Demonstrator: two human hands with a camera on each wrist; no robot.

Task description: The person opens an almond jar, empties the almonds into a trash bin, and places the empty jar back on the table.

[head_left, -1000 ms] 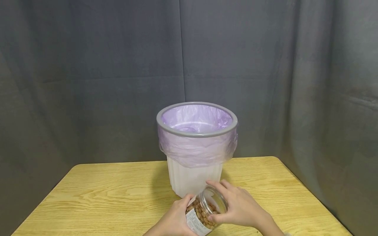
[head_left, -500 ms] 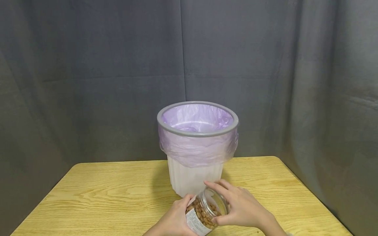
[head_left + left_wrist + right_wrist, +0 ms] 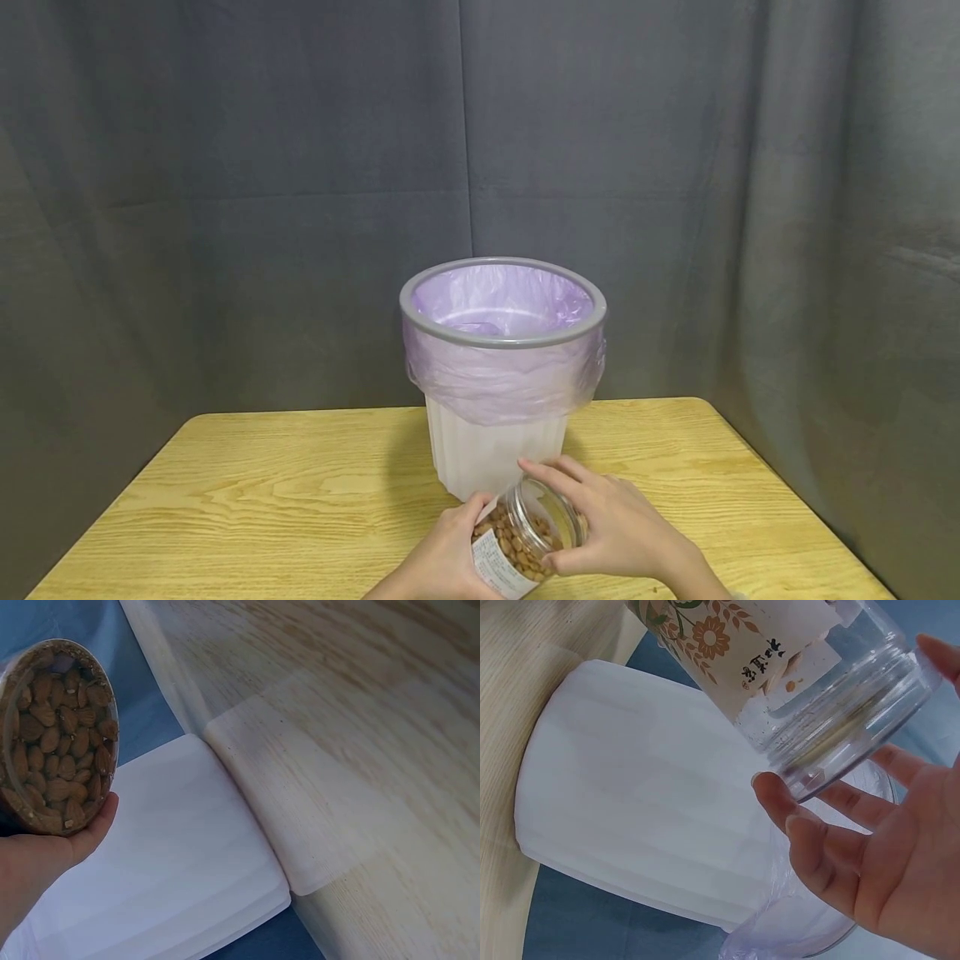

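Hands (image 3: 622, 533) grasping tilted almond jar (image 3: 525, 537), lined bin (image 3: 501, 375) just behind, wooden table (image 3: 262, 500)

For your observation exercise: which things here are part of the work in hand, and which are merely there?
In hand:
almond jar, tilted, with a clear lid
left hand holding its base
right hand on its clear lid

Merely there:
lined waste bin
wooden table
grey curtain

This looks like a staged recording corner rather than a lived-in room: a dark grey curtain (image 3: 225, 208) hangs across the whole background, and a single small wooden surface (image 3: 262, 492) carries one lined waste bin (image 3: 501, 375).
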